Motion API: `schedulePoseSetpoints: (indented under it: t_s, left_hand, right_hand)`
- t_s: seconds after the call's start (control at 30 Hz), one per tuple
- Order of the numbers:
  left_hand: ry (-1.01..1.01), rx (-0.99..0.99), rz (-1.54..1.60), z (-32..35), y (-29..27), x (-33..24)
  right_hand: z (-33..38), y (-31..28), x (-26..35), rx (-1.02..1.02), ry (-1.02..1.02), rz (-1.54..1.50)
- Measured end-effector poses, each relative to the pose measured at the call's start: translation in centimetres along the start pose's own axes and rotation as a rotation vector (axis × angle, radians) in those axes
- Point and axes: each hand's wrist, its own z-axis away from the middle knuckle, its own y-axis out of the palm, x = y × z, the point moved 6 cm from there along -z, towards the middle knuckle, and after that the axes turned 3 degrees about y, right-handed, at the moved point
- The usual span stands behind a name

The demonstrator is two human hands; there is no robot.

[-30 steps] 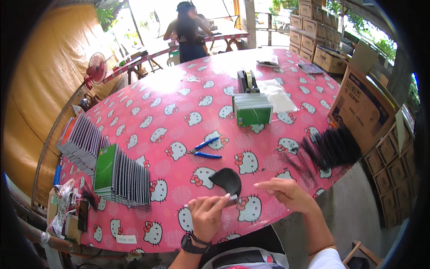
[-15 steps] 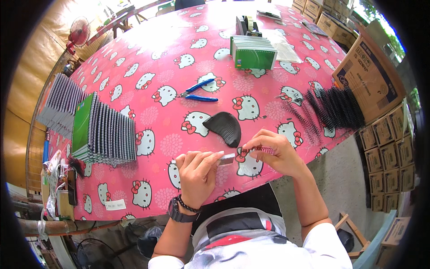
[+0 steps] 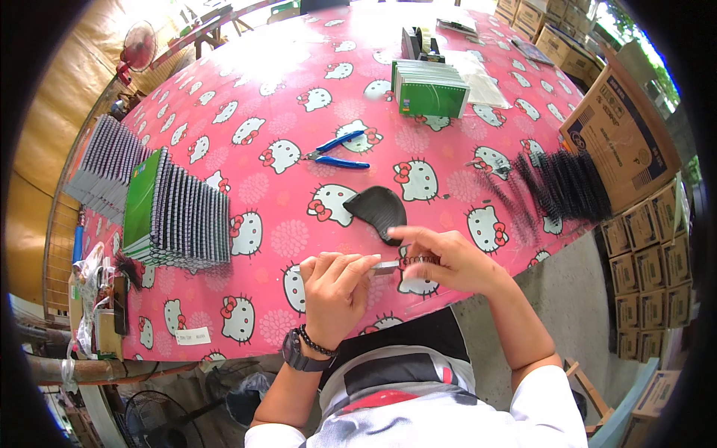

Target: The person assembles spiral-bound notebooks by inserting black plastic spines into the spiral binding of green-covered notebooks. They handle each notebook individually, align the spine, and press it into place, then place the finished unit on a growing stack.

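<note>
Just above the table's near edge, my left hand is closed around a thin, flat stack seen edge-on, probably a small notebook; its grey end sticks out past my fingers. A dark spiral binding coil lies against that end. My right hand is around the coil with fingers spread, the index finger stretched out near a curved black ridged pad. The coil passes between fingers and thumb; its far end is hidden by the hand. Beyond the pad lie blue-handled cutting pliers, jaws to the left.
Bound notebooks stand in stacks on the left. Green-covered booklets and a tape dispenser are farther back. Loose black coils lie by a cardboard box on the right. A paper slip lies near the front edge.
My right hand has gone from pinching the coil to spread fingers, its index finger reaching toward the black pad. The coil sits closer to the notebook's end. My left hand keeps its grip.
</note>
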Motion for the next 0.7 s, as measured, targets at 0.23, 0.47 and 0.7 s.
schedulePoseSetpoints:
  t_s: [0.23, 0.47, 0.7]
  left_hand:
    - [0.01, 0.035, 0.05, -0.4, 0.6, -1.0]
    - [0.062, 0.128, 0.01, 0.0, 1.0, -1.8]
    - [0.091, 0.228, 0.1, -1.1, 0.5, -1.6]
  right_hand:
    - [0.6, 0.7, 0.0, -0.028, -0.198, 0.056]
    - [-0.7, -0.9, 0.2, 0.14, -0.096, 0.024]
    - [-6.6, -0.6, -1.8, 0.064, -0.346, 0.607]
